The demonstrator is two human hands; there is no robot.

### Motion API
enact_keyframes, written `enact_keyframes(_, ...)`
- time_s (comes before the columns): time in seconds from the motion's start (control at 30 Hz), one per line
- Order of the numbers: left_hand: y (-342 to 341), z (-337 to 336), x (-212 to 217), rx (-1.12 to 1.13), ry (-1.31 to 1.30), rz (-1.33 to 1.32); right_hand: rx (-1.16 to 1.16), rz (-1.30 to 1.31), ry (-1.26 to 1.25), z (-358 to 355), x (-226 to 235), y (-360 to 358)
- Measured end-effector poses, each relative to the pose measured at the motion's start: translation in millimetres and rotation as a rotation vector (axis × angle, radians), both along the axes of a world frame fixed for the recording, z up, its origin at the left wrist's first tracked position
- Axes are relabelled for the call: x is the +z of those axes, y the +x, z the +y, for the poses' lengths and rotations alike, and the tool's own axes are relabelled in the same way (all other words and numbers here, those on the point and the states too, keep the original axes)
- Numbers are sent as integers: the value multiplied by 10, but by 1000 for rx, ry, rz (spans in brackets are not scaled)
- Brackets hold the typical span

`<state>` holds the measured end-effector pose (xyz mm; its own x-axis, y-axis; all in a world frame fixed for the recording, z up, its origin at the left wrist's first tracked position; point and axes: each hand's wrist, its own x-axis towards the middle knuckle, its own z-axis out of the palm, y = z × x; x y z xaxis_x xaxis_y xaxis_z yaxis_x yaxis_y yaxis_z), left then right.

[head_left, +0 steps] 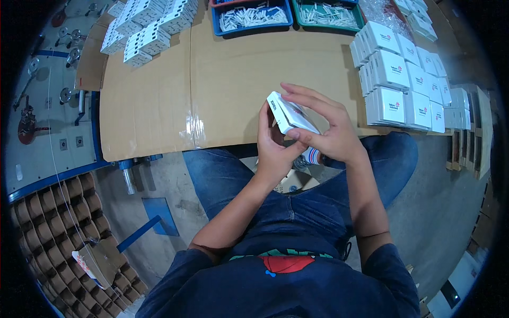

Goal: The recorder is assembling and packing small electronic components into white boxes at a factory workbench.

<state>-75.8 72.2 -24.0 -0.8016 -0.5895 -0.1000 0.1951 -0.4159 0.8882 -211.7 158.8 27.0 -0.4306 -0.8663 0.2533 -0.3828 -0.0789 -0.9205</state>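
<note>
A small flat white box [286, 117] is held up over the table's near edge, tilted, with dark print along its side. A line like a gap runs along its upper face, perhaps a loose lid; I cannot tell. My left hand [273, 148] grips it from the left and below, fingers wrapped along the side. From the right, my right hand [335, 126] holds the box between its thumb at the near edge and fingers at the far edge. The palm and fingers partly hide the box's right end.
Cardboard covers the table [154, 106]. Stacked white boxes [389, 71] stand at right, with more white blocks with dark holes [154, 26] far left. Small white parts fill a blue tray [290, 16] and a green tray [363, 18]. Cardboard dividers [45, 228] lie lower left.
</note>
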Motion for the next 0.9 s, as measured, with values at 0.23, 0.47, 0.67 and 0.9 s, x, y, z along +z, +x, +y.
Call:
enact_keyframes(0.23, 1, -20, -48, 6, -62, 44, 46, -22, -52, 32, -79, 19)
enact_keyframes(0.47, 33, -24, -104, -4, -42, 62, 54, 0, -85, 25, -109, 67)
enact_keyframes(0.67, 21, -41, -77, -28, -12, 87, 4, 79, -107, 16, -119, 119)
enact_keyframes(0.9, 2, -22, -123, -7, -87, 78, -36, 238, -149, -12, -150, 158)
